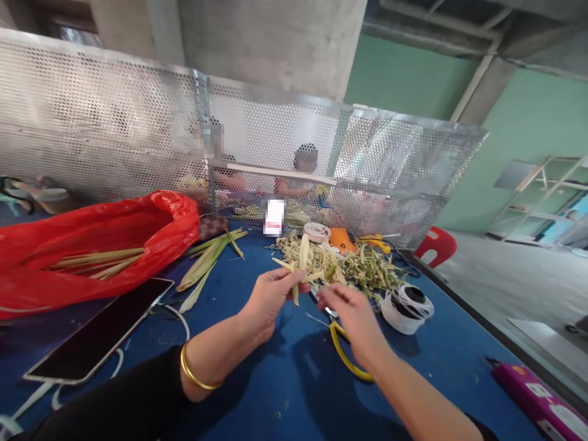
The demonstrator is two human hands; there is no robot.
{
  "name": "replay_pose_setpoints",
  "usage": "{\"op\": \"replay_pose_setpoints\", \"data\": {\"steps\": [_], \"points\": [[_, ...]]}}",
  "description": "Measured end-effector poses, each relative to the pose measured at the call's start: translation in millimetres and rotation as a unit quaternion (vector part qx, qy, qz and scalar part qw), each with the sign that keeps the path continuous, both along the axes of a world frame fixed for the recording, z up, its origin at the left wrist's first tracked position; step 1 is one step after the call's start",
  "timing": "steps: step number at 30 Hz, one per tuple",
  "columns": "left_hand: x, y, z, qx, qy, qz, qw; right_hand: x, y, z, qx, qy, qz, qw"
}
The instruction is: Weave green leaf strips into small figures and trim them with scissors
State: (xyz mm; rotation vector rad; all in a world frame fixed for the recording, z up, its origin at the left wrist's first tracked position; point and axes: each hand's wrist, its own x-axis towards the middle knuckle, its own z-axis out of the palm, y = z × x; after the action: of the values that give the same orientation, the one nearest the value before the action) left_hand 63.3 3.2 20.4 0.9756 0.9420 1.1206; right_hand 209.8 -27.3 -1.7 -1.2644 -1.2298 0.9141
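Observation:
My left hand (271,297) is closed, pinching several pale leaf strips (304,251) that cross one another and fan out beyond the fingers. Just to its right is my right hand (344,306), its fingers bent and drawn together, slightly blurred; whether anything sits between the fingertips is hidden. Beneath that hand lies a tool with a yellow looped handle (344,358), seemingly scissors, partly covered by the hand. A heap of shredded leaf scraps (367,266) spreads behind both hands. Longer leaves (206,263) rest on the blue table (257,392) to the left.
A red plastic bag (169,214) with leaf stalks and a tablet (101,331) with white cables occupy the left. A spool of white cord (407,309) and a purple power strip (533,392) are at right. Behind stands a perforated metal screen (390,153), with people beyond it.

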Motion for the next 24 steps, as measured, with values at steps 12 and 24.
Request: {"op": "replay_pose_setpoints", "data": {"steps": [12,24], "points": [[4.6,-11.3,-1.4,0.006,-0.009,-0.056,0.998,-31.9,-19.3,-10.0,0.044,0.062,0.112,0.991],[6.6,-17.9,3.4,0.030,0.030,-0.065,0.997,-32.5,-22.9,-9.6,0.005,0.072,0.128,0.989]]}}
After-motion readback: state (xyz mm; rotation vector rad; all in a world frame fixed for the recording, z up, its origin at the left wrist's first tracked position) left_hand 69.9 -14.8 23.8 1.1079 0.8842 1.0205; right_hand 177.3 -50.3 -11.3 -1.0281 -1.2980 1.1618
